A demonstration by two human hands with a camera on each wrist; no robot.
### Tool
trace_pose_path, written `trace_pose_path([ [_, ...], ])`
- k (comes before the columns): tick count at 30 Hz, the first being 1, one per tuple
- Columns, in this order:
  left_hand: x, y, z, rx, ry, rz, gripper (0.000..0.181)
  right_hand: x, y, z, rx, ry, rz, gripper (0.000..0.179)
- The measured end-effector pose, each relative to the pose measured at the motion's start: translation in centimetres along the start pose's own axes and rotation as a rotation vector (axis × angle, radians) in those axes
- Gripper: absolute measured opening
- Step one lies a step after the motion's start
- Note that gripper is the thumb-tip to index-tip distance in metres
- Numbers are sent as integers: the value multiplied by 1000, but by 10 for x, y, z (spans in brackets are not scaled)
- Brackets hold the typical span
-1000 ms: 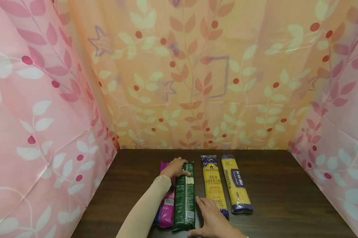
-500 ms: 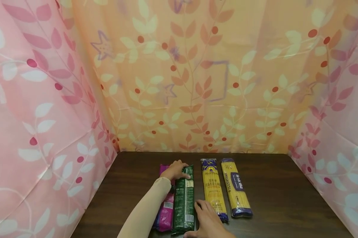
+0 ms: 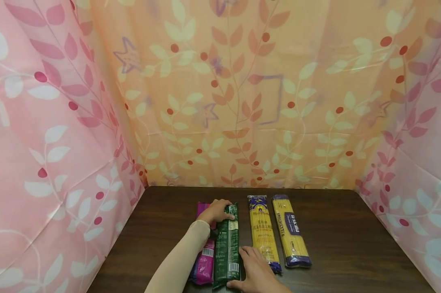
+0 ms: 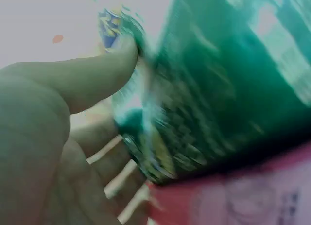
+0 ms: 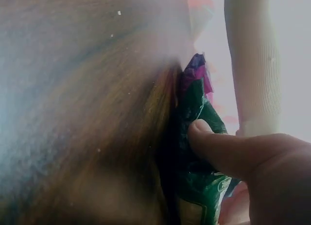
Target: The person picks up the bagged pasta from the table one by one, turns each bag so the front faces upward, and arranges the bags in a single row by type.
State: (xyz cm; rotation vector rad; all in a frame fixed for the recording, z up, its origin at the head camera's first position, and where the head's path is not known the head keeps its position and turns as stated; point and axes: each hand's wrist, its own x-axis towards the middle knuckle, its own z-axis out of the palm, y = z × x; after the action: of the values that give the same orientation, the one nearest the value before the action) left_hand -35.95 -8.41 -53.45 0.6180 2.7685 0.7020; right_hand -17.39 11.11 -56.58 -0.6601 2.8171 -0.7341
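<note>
A dark green packet of spaghetti (image 3: 226, 244) lies lengthwise on the table. My left hand (image 3: 217, 211) grips its far end; in the left wrist view the thumb is at one side of the green packet (image 4: 218, 84) and the fingers spread at the other. Down at the near end, my right hand (image 3: 258, 272) holds the lower right corner, its thumb pressing the end of the green packet (image 5: 199, 186) in the right wrist view. Against the green packet's left side lies a magenta packet (image 3: 206, 266), partly hidden under my left forearm.
To the right lie a yellow spaghetti packet with blue ends (image 3: 262, 232) and another yellow packet with a purple label (image 3: 291, 234). The dark wooden table (image 3: 345, 236) is walled in by leaf-patterned curtains (image 3: 242, 101) at the back and sides.
My right hand has moved slightly left, up to the green packet's near right corner. The left hand stays at the far end. The head view has tilted up slightly.
</note>
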Motion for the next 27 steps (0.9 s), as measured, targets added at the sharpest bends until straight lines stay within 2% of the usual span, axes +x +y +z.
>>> trace_pose_path([
  [5, -4, 6, -3, -58, -4, -40, 53, -4, 0, -2, 103, 3, -43, 109],
  [11, -7, 9, 1, -158, 73, -73, 49, -10, -1, -8, 246, -13, -83, 106],
  [17, -6, 12, 3, -289, 161, -64, 55, -16, 1, -14, 348, 40, -155, 102],
  [23, -7, 20, -1, -342, 217, -38, 66, -16, 0, -13, 472, 80, -209, 100],
  [27, -9, 25, -5, -386, 254, -41, 63, -16, 0, -12, 520, 111, -239, 99],
])
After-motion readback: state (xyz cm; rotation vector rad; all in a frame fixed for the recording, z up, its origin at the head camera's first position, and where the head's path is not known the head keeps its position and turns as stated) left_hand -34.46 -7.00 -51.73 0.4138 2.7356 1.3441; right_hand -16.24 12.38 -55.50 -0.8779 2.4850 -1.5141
